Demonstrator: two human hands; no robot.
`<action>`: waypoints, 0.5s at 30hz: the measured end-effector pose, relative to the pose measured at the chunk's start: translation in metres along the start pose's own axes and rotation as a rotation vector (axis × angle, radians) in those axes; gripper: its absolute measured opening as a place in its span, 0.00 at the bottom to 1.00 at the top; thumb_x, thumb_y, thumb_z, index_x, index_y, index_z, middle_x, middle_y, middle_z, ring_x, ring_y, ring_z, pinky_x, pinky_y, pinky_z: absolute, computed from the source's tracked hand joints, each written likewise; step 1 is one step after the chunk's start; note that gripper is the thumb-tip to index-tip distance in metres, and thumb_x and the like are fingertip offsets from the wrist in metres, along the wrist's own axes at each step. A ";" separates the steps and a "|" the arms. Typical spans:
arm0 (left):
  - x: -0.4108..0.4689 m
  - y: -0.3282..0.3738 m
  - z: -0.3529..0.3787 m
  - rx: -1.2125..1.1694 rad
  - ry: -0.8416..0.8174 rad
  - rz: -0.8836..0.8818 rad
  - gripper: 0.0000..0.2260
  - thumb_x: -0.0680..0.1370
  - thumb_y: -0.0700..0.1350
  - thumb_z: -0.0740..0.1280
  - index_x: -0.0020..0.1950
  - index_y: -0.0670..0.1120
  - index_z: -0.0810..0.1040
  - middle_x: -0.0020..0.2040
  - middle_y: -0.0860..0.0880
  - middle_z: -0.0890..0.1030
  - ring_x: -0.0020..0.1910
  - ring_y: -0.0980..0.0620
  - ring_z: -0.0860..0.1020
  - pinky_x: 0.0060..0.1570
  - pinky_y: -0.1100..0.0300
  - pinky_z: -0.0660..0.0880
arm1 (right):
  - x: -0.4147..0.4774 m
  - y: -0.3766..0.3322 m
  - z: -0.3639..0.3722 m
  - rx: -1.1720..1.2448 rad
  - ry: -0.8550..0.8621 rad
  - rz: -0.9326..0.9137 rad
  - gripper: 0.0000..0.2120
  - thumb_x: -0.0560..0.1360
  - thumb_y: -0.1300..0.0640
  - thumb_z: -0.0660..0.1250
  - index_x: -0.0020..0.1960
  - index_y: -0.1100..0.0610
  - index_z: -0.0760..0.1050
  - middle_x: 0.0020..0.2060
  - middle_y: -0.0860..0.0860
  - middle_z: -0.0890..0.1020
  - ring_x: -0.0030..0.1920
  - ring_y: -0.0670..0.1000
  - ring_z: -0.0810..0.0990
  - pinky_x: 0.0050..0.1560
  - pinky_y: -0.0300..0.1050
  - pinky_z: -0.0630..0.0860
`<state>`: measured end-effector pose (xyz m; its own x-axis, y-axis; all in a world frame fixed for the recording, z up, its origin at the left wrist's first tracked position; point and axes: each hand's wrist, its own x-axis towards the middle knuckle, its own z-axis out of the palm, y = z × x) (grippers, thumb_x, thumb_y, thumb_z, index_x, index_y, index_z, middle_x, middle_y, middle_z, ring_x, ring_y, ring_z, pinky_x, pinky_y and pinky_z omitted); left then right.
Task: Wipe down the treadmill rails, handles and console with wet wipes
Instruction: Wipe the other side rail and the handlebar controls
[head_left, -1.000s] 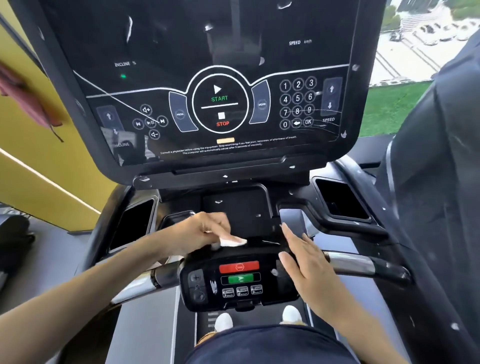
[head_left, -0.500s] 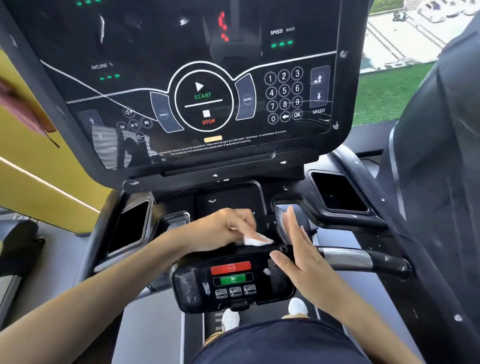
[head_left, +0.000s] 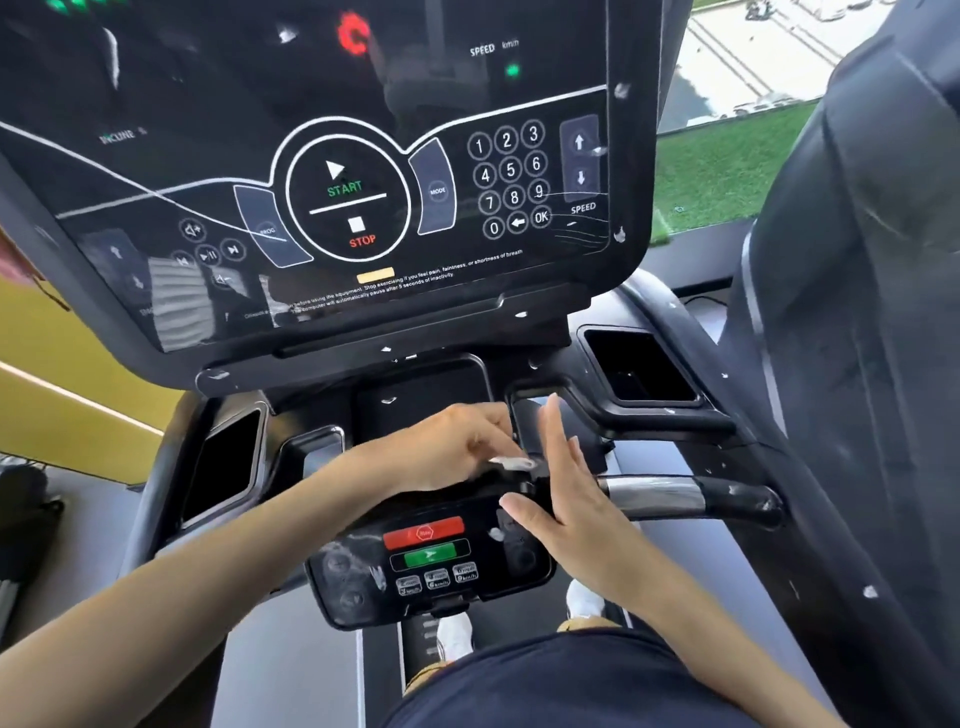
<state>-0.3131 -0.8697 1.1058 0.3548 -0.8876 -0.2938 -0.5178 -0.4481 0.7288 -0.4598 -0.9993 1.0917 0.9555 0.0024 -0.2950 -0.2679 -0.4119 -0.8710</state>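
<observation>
My left hand (head_left: 447, 447) presses a small white wet wipe (head_left: 514, 462) onto the top edge of the treadmill's small lower control panel (head_left: 363, 571), which carries a red stop button and a green start button. My right hand (head_left: 561, 499) stands flat and open, fingers up, against the panel's right end, holding nothing. The large black console (head_left: 337, 197) with START, STOP and a number pad fills the view above. The chrome and black handle bar (head_left: 675, 496) runs out to the right of the panel.
Two black cup-holder recesses, left (head_left: 223, 462) and right (head_left: 639, 364), flank the console base. A neighbouring black machine (head_left: 857, 312) stands close on the right. A yellow wall (head_left: 62, 395) lies to the left. White shoes (head_left: 454, 634) show on the belt below.
My left hand has slid the wipe rightward along the top of the lower control panel. My right hand has lifted from lying on the panel to standing upright at its right end.
</observation>
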 end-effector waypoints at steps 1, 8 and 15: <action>0.009 -0.003 0.002 0.049 -0.003 -0.012 0.20 0.73 0.26 0.62 0.55 0.46 0.84 0.41 0.56 0.70 0.39 0.65 0.71 0.39 0.73 0.66 | 0.000 0.000 -0.001 0.001 -0.005 0.001 0.41 0.80 0.44 0.57 0.65 0.36 0.21 0.68 0.32 0.32 0.70 0.40 0.31 0.72 0.46 0.40; -0.002 -0.001 -0.010 -0.127 -0.106 -0.082 0.16 0.77 0.29 0.63 0.55 0.45 0.84 0.41 0.55 0.71 0.37 0.59 0.71 0.43 0.66 0.70 | -0.001 0.000 0.002 -0.003 -0.004 0.012 0.40 0.80 0.44 0.56 0.67 0.37 0.22 0.73 0.36 0.33 0.73 0.42 0.32 0.73 0.45 0.39; 0.023 -0.011 -0.001 0.126 -0.034 -0.087 0.23 0.72 0.25 0.59 0.55 0.45 0.83 0.45 0.48 0.74 0.44 0.54 0.74 0.46 0.60 0.72 | -0.006 -0.003 0.009 -0.290 0.094 -0.190 0.32 0.82 0.46 0.50 0.71 0.49 0.28 0.69 0.34 0.35 0.63 0.24 0.27 0.64 0.23 0.30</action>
<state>-0.2985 -0.8847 1.0918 0.3772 -0.8471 -0.3744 -0.5807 -0.5312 0.6169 -0.4659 -0.9901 1.0922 0.9957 0.0257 -0.0894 -0.0509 -0.6540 -0.7548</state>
